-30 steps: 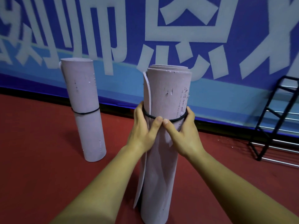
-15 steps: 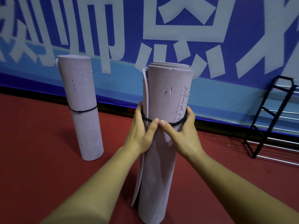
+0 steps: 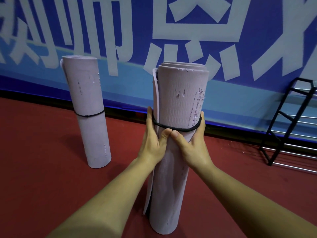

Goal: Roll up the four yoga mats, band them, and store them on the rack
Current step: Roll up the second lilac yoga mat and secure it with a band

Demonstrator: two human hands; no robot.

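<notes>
Lavender foam mat stands upright at frame centre. Both hands are wrapped round its middle, the left hand and right hand with thumbs meeting just under a black band. The outer flap gapes on the left — the band could slip and the roll spring open, or the mat could topple if released. Red floor lies open at lower left. A second banded mat stands further left, and the black rack sits at the right edge.

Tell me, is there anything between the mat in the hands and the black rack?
Nothing visible does: only red floor lies between the held mat and the rack. The other banded mat stands off to the left.
</notes>
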